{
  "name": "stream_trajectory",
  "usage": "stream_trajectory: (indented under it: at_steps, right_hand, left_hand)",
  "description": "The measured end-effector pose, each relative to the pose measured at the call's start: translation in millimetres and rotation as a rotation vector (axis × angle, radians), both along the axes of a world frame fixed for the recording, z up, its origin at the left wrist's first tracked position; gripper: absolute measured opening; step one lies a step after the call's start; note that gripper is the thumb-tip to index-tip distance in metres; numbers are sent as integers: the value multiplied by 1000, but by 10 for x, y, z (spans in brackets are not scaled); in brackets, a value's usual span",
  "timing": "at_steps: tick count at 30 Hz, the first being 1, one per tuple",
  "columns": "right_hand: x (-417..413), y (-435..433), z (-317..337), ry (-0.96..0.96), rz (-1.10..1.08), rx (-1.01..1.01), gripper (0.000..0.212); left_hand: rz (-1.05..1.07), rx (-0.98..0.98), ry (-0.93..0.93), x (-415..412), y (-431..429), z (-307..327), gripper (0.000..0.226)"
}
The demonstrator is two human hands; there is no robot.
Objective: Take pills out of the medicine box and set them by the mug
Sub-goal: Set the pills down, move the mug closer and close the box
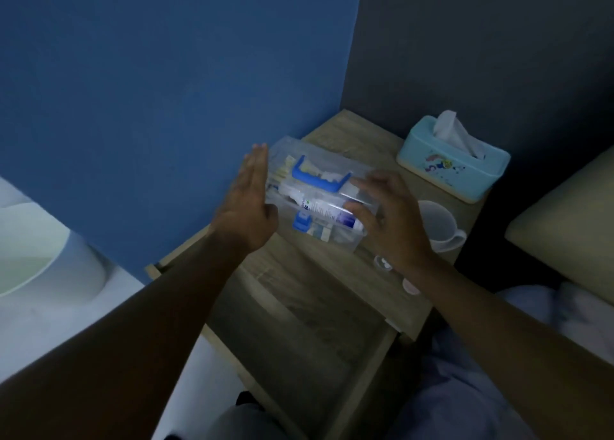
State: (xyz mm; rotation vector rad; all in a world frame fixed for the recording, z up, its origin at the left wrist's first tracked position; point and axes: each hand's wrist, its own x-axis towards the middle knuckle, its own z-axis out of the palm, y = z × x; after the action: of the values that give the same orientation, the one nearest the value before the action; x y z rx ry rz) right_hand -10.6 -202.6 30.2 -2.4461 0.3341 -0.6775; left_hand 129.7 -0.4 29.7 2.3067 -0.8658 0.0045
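A clear plastic medicine box (312, 190) with a blue handle and blue latch stands on a wooden bedside table (319, 273), lid down, with tubes and packets showing inside. My left hand (247, 204) is flat and open beside the box's left end. My right hand (395, 217) is spread at the box's right end, its fingers touching the lid. A white mug (438, 225) stands just right of my right hand. A small clear cup with pills (382, 263) and a pink round lid (410, 286) lie on the table below my right wrist.
A light blue tissue box (455, 160) sits at the table's back right. A blue wall stands close behind the medicine box. A bed edge (564, 227) lies to the right and a white rounded object (50, 257) to the left. The table's drawer front is below.
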Motion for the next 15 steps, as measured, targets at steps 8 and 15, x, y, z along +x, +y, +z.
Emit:
stream_trajectory:
  at_steps: [8,15]
  right_hand:
    - [-68,122,-227,33,89,-210,32]
    - [-56,100,-245,29,104,-353,30]
  left_hand:
    - [3,335,-48,-30,-72,-178,86]
    - [47,463,84,-100,-233,-5,94]
